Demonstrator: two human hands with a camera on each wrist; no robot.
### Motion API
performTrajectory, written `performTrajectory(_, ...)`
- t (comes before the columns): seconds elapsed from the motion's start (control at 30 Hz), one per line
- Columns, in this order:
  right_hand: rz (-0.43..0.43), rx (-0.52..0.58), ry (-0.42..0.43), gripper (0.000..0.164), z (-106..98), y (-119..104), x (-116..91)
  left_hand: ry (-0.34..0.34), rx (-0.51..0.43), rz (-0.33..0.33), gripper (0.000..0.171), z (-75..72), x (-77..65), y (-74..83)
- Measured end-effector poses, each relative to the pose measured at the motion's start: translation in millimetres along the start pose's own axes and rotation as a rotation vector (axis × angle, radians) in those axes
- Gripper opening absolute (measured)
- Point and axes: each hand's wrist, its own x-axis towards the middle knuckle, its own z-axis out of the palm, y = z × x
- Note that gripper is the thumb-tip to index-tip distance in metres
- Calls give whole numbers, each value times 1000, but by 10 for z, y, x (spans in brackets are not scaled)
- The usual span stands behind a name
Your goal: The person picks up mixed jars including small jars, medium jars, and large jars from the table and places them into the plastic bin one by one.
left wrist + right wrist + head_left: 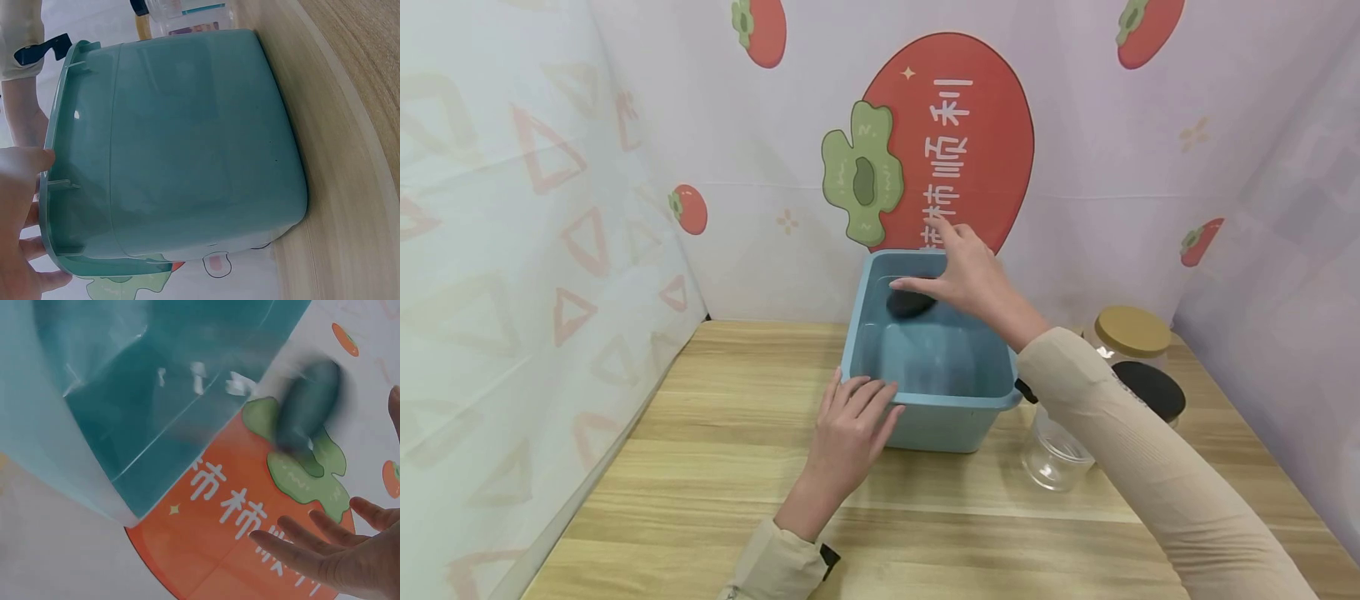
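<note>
Jar with gold lid point(1132, 331) and jar with black lid point(1150, 390), both right of the blue bin point(936, 429) — partly screened by the beige sleeve point(1150, 475). Printed cloth point(760, 125), creased, hangs behind. Bin smooth, box-shaped, with projecting rim; tabletop point(715, 467) wood-grained. Left hand point(846, 433) pinches the near rim, thumb outside. Right hand point(973, 271) spread above the bin — dark rounded thing point(910, 302), blurred, below its fingers; contact with bin cannot be told.
</note>
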Motion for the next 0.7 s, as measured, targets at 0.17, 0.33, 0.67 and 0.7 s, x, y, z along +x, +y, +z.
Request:
performTrajectory(0.17, -21, -7, 37, 107, -15, 53, -33, 9, -4, 2, 23, 14, -10, -2)
performTrajectory(0.33, -20, -6, 61, 99, -49, 127, -72, 16, -13, 6, 39, 30, -24, -9)
performTrajectory(0.67, -27, 19, 92, 90, -165, 212, -207, 23, -13, 10, 42, 37, -23, -13)
performTrajectory(0.7, -26, 25, 96, 90, -175, 218, -223, 22, -14, 9, 41, 37, -23, -13)
